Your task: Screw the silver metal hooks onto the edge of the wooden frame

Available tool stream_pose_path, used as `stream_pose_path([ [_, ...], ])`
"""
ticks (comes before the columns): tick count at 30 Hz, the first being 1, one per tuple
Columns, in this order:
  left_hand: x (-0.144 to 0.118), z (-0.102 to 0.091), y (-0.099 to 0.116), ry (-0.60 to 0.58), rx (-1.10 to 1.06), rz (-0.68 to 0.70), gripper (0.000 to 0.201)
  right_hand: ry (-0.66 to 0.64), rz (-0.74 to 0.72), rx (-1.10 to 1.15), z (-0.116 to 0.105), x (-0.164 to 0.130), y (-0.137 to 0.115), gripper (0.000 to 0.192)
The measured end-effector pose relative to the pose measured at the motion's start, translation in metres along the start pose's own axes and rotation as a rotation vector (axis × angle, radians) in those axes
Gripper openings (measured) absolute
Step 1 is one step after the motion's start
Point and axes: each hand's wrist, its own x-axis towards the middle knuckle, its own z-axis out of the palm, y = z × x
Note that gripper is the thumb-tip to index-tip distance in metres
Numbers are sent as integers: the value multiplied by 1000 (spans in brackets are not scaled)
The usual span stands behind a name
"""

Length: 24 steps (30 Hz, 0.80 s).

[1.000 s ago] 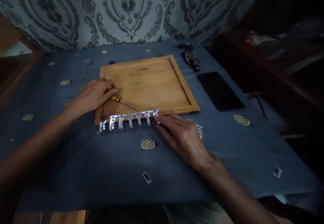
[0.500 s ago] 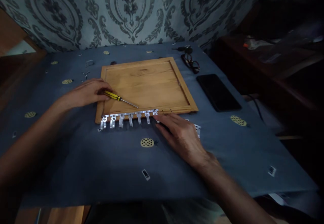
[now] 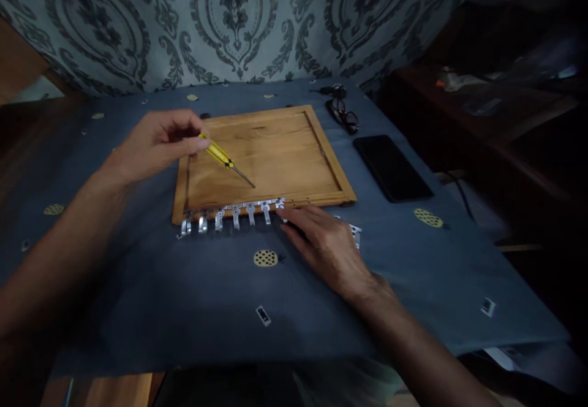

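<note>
Black phone lying flat on the blue patterned cloth right of centre, glasses beyond it near the patterned wallpaper, dark wooden furniture at far right.

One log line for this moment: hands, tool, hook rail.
left hand: grips yellow screwdriver, raised over wooden panel | right hand: resting on metal hook rail at panel's near edge

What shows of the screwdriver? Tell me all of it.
The screwdriver is small, with a yellow handle that looks plastic, a dark collar and a thin metal shaft. The left hand pinches its handle end, holding it tilted in the air above the wooden frame, tip pointing down and right. Nothing else touches it.
</note>
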Motion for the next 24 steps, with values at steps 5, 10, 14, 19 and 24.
stream_pose_path([
  [5, 9, 30, 59, 284, -347, 275, 12, 3, -12, -30, 0, 1, 0, 22],
  [10, 7, 62, 80, 278, -306, 371, 11, 2, -16, -28, 0, 0, 0, 24],
  [14, 2, 80, 73, 339, -238, 494, 11, 17, -22, -14, 2, -1, 2, 24],
  [19, 2, 86, 68, 415, -210, 529, 10, 4, 1, 4, 4, -3, 4, 26],
  [24, 3, 86, 67, 416, -148, 569, 8, -9, 17, 19, 3, -3, 3, 27],
])
